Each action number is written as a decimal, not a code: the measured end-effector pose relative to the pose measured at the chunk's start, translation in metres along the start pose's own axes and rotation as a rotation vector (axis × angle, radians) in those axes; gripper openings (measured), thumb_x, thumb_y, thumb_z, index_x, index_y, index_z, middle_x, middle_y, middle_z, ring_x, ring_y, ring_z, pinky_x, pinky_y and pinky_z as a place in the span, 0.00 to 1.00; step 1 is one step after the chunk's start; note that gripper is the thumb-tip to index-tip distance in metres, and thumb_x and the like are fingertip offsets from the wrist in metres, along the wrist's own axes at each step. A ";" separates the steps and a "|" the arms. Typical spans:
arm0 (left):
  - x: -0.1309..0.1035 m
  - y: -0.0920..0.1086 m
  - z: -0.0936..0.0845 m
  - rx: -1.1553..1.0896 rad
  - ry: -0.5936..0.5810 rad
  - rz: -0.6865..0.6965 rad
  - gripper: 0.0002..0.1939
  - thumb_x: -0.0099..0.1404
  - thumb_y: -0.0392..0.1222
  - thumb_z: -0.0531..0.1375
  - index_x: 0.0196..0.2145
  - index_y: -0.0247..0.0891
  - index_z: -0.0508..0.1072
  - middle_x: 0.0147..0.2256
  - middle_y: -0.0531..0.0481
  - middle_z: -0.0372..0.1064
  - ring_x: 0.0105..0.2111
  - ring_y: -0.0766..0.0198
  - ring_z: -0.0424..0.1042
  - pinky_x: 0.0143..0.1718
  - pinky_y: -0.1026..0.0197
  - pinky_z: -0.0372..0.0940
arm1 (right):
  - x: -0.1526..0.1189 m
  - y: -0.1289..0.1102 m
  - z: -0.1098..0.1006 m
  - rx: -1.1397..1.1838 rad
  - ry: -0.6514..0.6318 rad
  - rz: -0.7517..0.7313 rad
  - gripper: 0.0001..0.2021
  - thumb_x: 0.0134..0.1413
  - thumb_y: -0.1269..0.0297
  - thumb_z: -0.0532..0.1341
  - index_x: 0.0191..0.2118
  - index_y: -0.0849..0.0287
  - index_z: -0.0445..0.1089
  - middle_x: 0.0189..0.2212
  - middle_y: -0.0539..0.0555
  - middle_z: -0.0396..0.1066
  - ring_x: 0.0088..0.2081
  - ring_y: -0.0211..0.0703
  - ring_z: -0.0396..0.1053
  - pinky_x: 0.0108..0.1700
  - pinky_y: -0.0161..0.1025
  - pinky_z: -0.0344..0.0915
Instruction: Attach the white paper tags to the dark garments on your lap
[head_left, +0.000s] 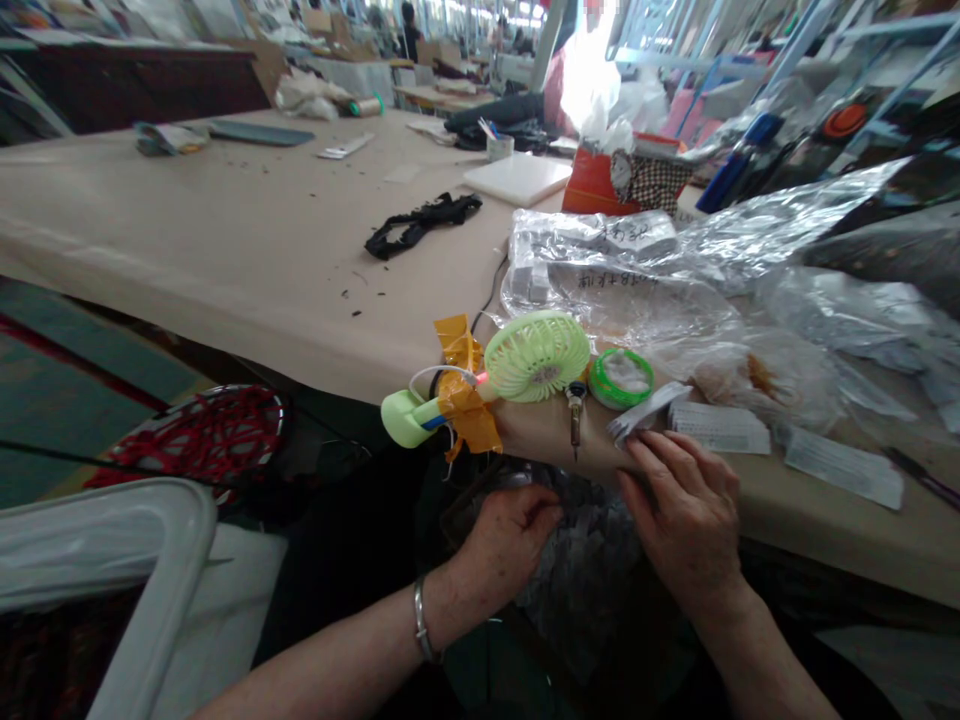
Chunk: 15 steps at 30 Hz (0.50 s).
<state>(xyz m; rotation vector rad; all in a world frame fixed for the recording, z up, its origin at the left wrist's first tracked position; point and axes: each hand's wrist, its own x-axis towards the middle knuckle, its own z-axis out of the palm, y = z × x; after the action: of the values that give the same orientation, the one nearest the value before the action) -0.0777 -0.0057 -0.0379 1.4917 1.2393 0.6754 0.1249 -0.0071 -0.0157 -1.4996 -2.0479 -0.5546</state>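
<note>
My left hand [517, 535], with a metal bangle at its wrist, is below the table edge with fingertips pinched together; whatever lies between them is too small to make out. My right hand [679, 500] rests at the table's front edge, its fingers on a small stack of white labels [651, 408]. Beside it lie printed label sheets [718, 427]. A green round container [621, 378] with white contents stands behind the labels. To its left are a small metal-tipped tool [575, 412] and a green fan [536, 358] fixed with orange tape [469, 410].
Clear plastic bags [600, 270] cover the table's right side. A black strap [420, 225], a white block [517, 178] and a red box [600, 182] lie farther back. Below left are a red-filled basket [217, 435] and a white bin [187, 530].
</note>
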 end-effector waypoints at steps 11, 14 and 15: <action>0.010 0.039 0.027 -0.878 -0.289 -0.344 0.15 0.61 0.50 0.59 0.34 0.33 0.73 0.28 0.48 0.71 0.27 0.66 0.70 0.33 0.62 0.64 | -0.017 0.001 -0.022 0.321 0.097 -0.036 0.09 0.52 0.76 0.63 0.38 0.57 0.70 0.37 0.55 0.75 0.46 0.50 0.69 0.50 0.52 0.64; 0.014 0.049 0.036 -1.158 -0.369 -0.413 0.17 0.60 0.51 0.62 0.33 0.31 0.73 0.28 0.48 0.70 0.24 0.68 0.68 0.28 0.65 0.64 | -0.035 -0.010 -0.035 0.430 0.027 -0.078 0.10 0.52 0.78 0.61 0.38 0.56 0.70 0.39 0.54 0.74 0.49 0.50 0.68 0.51 0.52 0.64; 0.015 0.052 0.039 -1.185 -0.343 -0.427 0.14 0.58 0.47 0.63 0.32 0.30 0.73 0.26 0.50 0.69 0.23 0.70 0.67 0.26 0.67 0.62 | -0.041 -0.013 -0.038 0.451 0.002 -0.093 0.11 0.52 0.78 0.60 0.39 0.56 0.70 0.40 0.54 0.74 0.49 0.50 0.68 0.51 0.52 0.64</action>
<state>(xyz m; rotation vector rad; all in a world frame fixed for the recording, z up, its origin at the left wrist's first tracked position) -0.0200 -0.0016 -0.0039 0.3128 0.6141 0.6359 0.1295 -0.0641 -0.0127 -1.1405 -2.0734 -0.1110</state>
